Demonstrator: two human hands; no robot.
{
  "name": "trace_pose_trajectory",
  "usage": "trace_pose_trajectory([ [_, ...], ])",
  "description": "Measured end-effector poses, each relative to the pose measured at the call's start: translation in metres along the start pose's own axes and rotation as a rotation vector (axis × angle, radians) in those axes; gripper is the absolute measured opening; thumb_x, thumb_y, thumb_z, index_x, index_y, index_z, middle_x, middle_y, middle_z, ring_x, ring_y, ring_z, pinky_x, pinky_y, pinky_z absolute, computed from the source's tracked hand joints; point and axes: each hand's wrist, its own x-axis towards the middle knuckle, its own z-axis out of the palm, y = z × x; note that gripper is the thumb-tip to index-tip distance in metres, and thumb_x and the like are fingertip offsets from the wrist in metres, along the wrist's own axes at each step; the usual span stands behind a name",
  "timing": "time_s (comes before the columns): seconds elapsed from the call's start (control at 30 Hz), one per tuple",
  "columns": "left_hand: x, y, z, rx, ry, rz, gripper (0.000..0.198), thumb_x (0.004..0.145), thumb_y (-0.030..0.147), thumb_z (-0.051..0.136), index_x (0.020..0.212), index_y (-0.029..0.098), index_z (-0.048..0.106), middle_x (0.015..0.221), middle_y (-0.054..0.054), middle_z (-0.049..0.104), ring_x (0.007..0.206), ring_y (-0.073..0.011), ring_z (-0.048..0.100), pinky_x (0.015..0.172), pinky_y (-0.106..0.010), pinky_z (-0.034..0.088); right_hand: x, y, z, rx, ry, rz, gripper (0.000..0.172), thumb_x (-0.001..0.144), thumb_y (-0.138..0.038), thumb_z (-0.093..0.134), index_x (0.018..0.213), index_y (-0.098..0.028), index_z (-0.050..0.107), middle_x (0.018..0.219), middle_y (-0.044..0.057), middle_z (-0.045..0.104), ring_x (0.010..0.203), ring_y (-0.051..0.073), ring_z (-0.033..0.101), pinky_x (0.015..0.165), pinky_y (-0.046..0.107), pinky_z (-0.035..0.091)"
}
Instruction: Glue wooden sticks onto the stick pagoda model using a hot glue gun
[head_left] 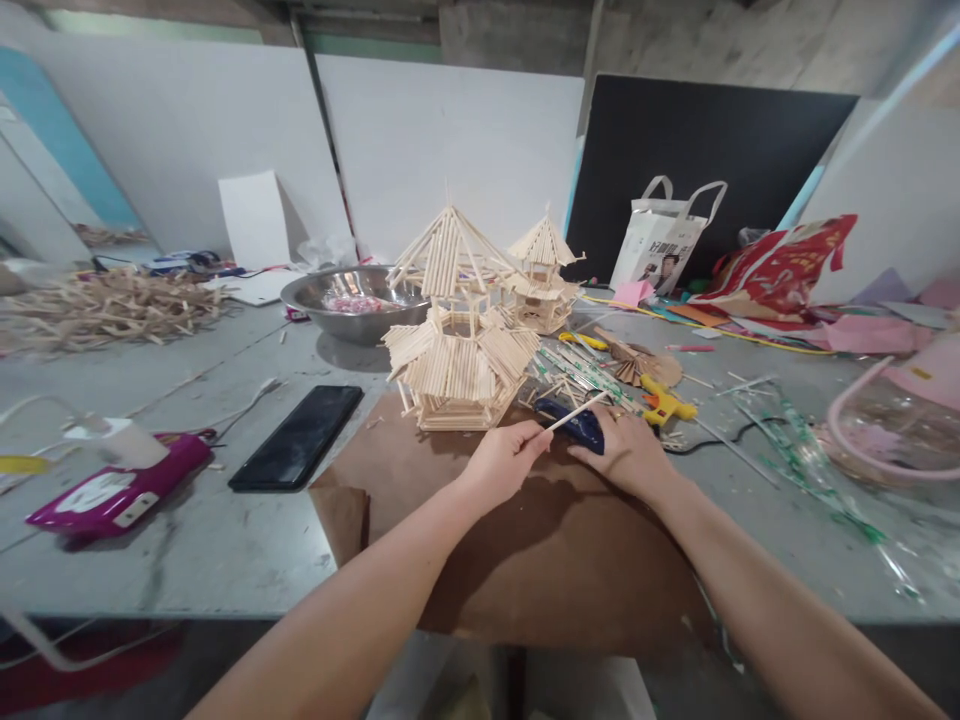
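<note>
A thin wooden stick [577,412] is pinched in my left hand [506,462], its free end slanting up to the right. My right hand [628,452] is around the right end of a dark blue tool [574,424], thumb on the near side and fingers on the far side. The tool's exact kind does not show. Just behind my left hand stands a pavilion model [465,365] of wooden sticks, with a tiered roof partly open to its frame. Brown paper [525,570] lies beneath the hands and the model.
A second stick pavilion [544,270] stands behind. Left are a phone [298,438], a purple power pack [124,485], a steel bowl [360,315] and a stick pile [120,308]. Right are a yellow glue gun [666,402], plastic wrappers [810,460], a white bag [660,240] and a red bag [787,270].
</note>
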Motion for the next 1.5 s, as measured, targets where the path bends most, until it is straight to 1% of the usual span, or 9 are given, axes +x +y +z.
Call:
trace_pose_trajectory([
  [0.13, -0.002, -0.003, 0.001, 0.358, 0.028, -0.034, 0.037, 0.081, 0.043, 0.032, 0.067, 0.019, 0.056, 0.052, 0.003, 0.046, 0.048, -0.0094, 0.039, 0.047, -0.021, 0.025, -0.001, -0.006, -0.006, 0.021, 0.018, -0.06, 0.055, 0.07, -0.056, 0.046, 0.104, -0.014, 0.053, 0.103, 0.014, 0.058, 0.095, 0.026, 0.051, 0.079, 0.037, 0.034],
  [0.2, -0.003, -0.003, 0.001, 0.469, 0.027, -0.081, 0.038, 0.081, 0.044, 0.031, 0.071, 0.021, 0.058, 0.056, 0.001, 0.053, 0.05, -0.0112, 0.045, 0.048, -0.022, 0.026, -0.002, -0.007, -0.014, 0.076, 0.121, -0.037, 0.04, 0.076, -0.05, 0.041, 0.085, -0.016, 0.059, 0.082, 0.009, 0.062, 0.079, 0.021, 0.054, 0.071, 0.032, 0.037],
  [0.3, -0.004, -0.001, 0.002, 0.581, 0.031, -0.113, 0.04, 0.082, 0.045, 0.028, 0.078, 0.023, 0.06, 0.063, -0.002, 0.059, 0.056, -0.0147, 0.053, 0.05, -0.023, 0.03, -0.005, -0.01, -0.023, 0.122, 0.332, -0.058, 0.032, 0.081, -0.04, 0.04, 0.064, -0.018, 0.056, 0.063, 0.005, 0.058, 0.068, 0.018, 0.052, 0.067, 0.03, 0.037],
  [0.4, -0.004, 0.001, 0.003, 0.665, 0.02, -0.111, 0.041, 0.082, 0.046, 0.026, 0.084, 0.024, 0.061, 0.068, -0.004, 0.063, 0.061, -0.0174, 0.057, 0.053, -0.024, 0.034, -0.007, -0.017, -0.028, 0.122, 0.42, -0.186, 0.023, 0.08, -0.035, 0.044, 0.079, -0.018, 0.059, 0.082, 0.008, 0.061, 0.086, 0.02, 0.051, 0.079, 0.034, 0.035],
  [0.5, -0.005, 0.002, 0.004, 0.713, 0.008, -0.089, 0.041, 0.083, 0.046, 0.026, 0.086, 0.025, 0.061, 0.073, -0.005, 0.065, 0.066, -0.0185, 0.059, 0.057, -0.025, 0.037, -0.007, -0.023, -0.027, 0.103, 0.369, -0.266, 0.026, 0.081, -0.034, 0.044, 0.097, -0.019, 0.057, 0.102, 0.009, 0.058, 0.102, 0.023, 0.045, 0.089, 0.039, 0.027],
  [0.7, -0.007, 0.003, 0.005, 0.78, -0.014, -0.062, 0.04, 0.083, 0.042, 0.027, 0.085, 0.024, 0.062, 0.076, -0.005, 0.066, 0.069, -0.0192, 0.06, 0.06, -0.027, 0.039, -0.006, -0.026, -0.023, 0.05, 0.197, -0.285, 0.028, 0.085, -0.033, 0.036, 0.083, -0.018, 0.06, 0.079, 0.006, 0.062, 0.078, 0.019, 0.05, 0.073, 0.031, 0.031],
  [1.23, -0.007, 0.007, 0.005, 0.791, -0.028, -0.095, 0.046, 0.083, 0.045, 0.025, 0.084, 0.022, 0.064, 0.076, -0.009, 0.066, 0.071, -0.0228, 0.06, 0.061, -0.03, 0.04, -0.011, -0.035, -0.02, -0.049, 0.223, -0.184, 0.032, 0.083, -0.036, 0.038, 0.064, -0.017, 0.057, 0.063, 0.005, 0.061, 0.062, 0.016, 0.053, 0.062, 0.031, 0.024],
  [1.37, -0.008, 0.005, 0.009, 0.782, -0.003, -0.113, 0.048, 0.083, 0.047, 0.023, 0.085, 0.023, 0.064, 0.077, -0.009, 0.066, 0.071, -0.0216, 0.06, 0.062, -0.03, 0.04, -0.007, -0.028, -0.02, -0.084, 0.239, -0.068, 0.038, 0.083, -0.036, 0.037, 0.054, -0.018, 0.054, 0.054, 0.006, 0.06, 0.055, 0.017, 0.055, 0.059, 0.031, 0.025],
  [1.5, -0.006, 0.003, 0.007, 0.787, 0.009, -0.157, 0.049, 0.083, 0.049, 0.021, 0.085, 0.023, 0.064, 0.077, -0.007, 0.065, 0.072, -0.021, 0.06, 0.062, -0.029, 0.04, -0.003, -0.015, -0.018, 0.089, 0.159, 0.018, 0.036, 0.083, -0.037, 0.035, 0.061, -0.019, 0.056, 0.058, 0.005, 0.062, 0.058, 0.018, 0.057, 0.055, 0.029, 0.03],
])
